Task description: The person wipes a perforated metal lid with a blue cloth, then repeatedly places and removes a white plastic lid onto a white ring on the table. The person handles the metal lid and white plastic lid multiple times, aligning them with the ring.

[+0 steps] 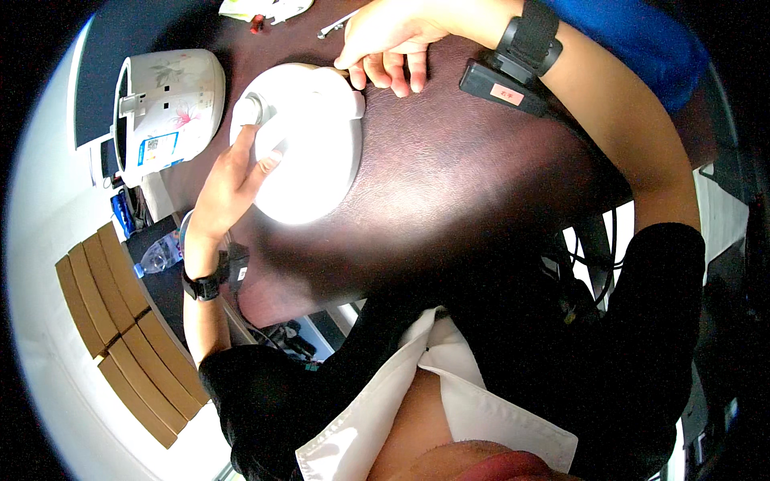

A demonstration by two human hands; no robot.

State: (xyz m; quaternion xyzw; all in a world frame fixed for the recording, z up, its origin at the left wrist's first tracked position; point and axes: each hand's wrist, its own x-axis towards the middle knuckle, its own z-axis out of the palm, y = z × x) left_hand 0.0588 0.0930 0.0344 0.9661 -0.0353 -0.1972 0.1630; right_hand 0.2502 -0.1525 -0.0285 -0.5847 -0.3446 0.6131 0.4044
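Note:
On the brown table lies a smooth white rounded appliance part [309,160], with a round knob-like piece [247,110] at its left side. My left hand [233,180] holds this part by its left edge; the thumb and a finger rest on top, while the other fingers are mostly hidden. Beyond the part's far right edge hangs my right hand [393,52]. Its fingers point down and stand a little apart, with the thumb tip close to the part's rim. Nothing shows in the right hand. Beside it lies a thin metal rod-like tool [338,24], partly covered by the hand.
Left of the part stands a white flower-printed appliance shell [180,104] with a blue label. White and green packaging [269,10] and a small red item [257,24] lie at the far edge. A water bottle [163,252] and brown cartons [132,337] are at left, off the table.

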